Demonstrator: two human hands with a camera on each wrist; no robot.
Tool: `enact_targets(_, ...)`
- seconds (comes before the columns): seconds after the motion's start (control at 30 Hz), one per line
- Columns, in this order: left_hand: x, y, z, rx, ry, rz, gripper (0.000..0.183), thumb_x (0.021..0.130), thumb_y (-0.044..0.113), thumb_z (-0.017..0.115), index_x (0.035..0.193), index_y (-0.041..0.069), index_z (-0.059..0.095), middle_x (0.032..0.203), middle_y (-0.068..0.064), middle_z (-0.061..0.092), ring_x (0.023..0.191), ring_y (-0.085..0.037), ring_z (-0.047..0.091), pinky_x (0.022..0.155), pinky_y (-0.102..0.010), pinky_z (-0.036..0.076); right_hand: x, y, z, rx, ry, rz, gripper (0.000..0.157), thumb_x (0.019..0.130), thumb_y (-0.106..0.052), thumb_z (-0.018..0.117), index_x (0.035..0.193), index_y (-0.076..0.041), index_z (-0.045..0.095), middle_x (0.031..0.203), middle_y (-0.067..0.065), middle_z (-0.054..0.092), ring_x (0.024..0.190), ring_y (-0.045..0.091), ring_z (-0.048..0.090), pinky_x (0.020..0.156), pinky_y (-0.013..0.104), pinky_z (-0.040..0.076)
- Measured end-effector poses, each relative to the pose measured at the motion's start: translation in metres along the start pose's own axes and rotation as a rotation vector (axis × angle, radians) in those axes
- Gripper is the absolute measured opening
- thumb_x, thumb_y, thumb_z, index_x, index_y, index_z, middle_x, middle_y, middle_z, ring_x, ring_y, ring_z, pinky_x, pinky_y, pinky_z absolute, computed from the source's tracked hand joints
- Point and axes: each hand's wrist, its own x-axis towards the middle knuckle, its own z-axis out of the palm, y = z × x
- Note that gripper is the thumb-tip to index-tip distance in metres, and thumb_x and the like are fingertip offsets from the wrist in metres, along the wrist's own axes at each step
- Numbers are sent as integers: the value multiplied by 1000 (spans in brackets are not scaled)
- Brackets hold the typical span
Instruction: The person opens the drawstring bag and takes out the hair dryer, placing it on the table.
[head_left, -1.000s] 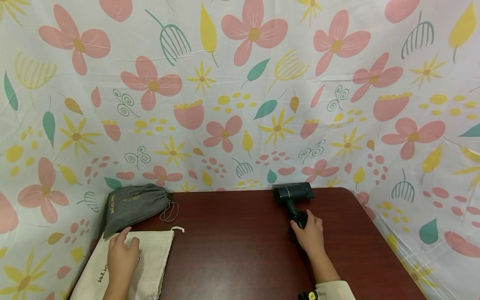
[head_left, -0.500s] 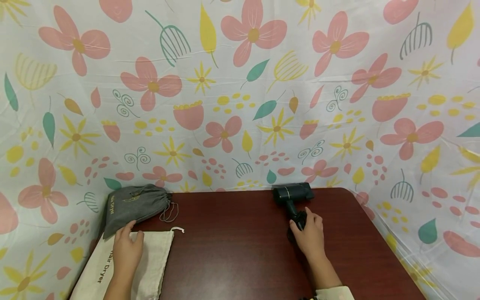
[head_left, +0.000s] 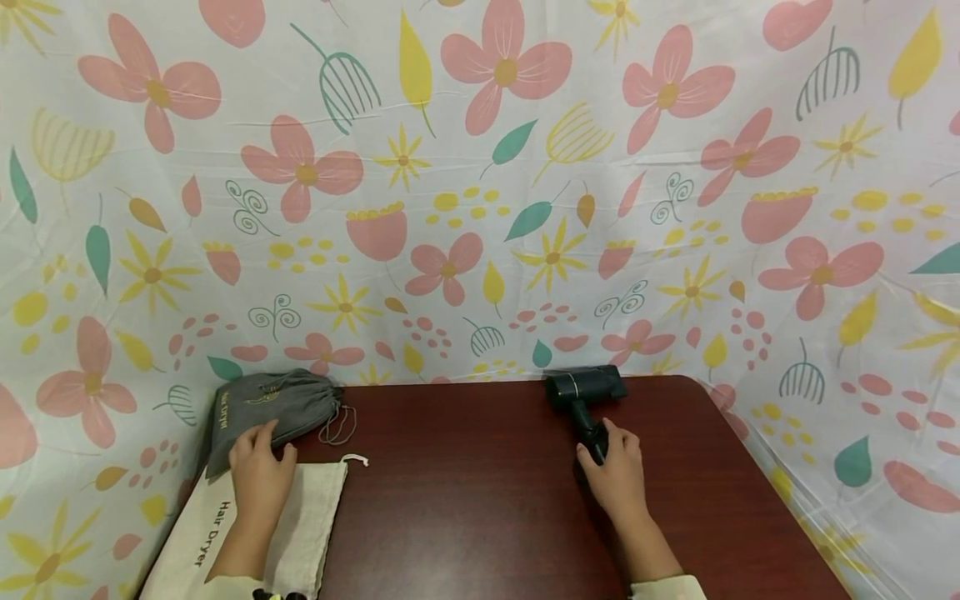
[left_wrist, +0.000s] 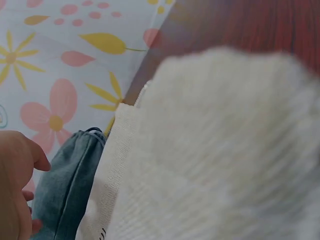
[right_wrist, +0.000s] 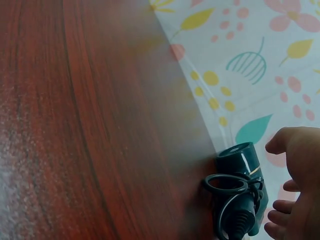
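My left hand [head_left: 262, 471], fingers loosely bent, hovers at the near edge of a grey drawstring pouch [head_left: 281, 408] with gold print. Beneath that arm lies a cream cloth bag [head_left: 307, 508] lettered "Hair Dryer". In the left wrist view the fingers overlap the grey pouch [left_wrist: 70, 185]. My right hand [head_left: 618, 475] is at the handle of a dark hair dryer [head_left: 588, 387] lying near the table's far edge. The right wrist view shows that hand [right_wrist: 302, 175] with thumb and fingers apart, beside the dryer [right_wrist: 240, 160] and its looped cord [right_wrist: 225, 182].
The dark red-brown table [head_left: 457, 500] has a rounded far right corner. Floral fabric [head_left: 480, 208] hangs close behind it and along both sides. A blurred cream sleeve [left_wrist: 225, 150] fills much of the left wrist view.
My left hand has moved forward and to the right, from over the cream bag to the grey pouch's edge. The right hand has shifted only slightly; the dryer stays in place.
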Motion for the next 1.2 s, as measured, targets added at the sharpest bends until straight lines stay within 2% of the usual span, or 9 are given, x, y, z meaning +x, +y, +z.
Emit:
enact_targets(0.17,9,0,5,16,24,44,50,90,6,67,136,-6,53,146,-35,37,139,-56,28,105,-72,28,-2,0,0,-1,-5,-14,67,98,-32,63,155,-7,36,147,30,32,130,48,38,99,64,40)
enact_targets(0.33,21,-2,9,24,3,45,54,88,6,69,138,-6,52,152,-34,32,148,-54,17,112,-74,21,-3,-3,1,4,-34,-35,59,99,-30,62,150,-7,44,148,28,33,133,47,38,101,65,40)
enact_targets(0.47,29,-6,13,62,-22,74,58,86,7,73,139,-4,51,152,-32,32,150,-53,16,114,-73,18,-4,-3,3,7,-57,-48,55,99,-29,61,148,-7,48,148,26,34,136,46,36,104,65,39)
enact_targets(0.73,42,-8,19,152,-107,97,71,84,10,76,146,-3,44,158,-33,24,151,-53,9,117,-73,7,-5,0,5,11,-63,-55,52,100,-26,60,147,-6,49,148,24,34,138,43,35,107,64,37)
enact_targets(0.97,51,-8,21,241,-201,93,76,86,13,76,150,-2,38,159,-33,22,152,-53,5,114,-77,-4,-6,1,8,3,-44,-76,51,99,-24,62,145,-4,51,144,26,37,134,44,38,103,64,39)
enact_targets(1.2,59,-10,21,277,-236,113,72,85,10,76,147,-1,41,157,-34,23,150,-56,7,110,-82,-6,-5,2,9,7,-67,-63,53,100,-25,59,148,-6,48,147,25,34,136,44,36,104,63,39)
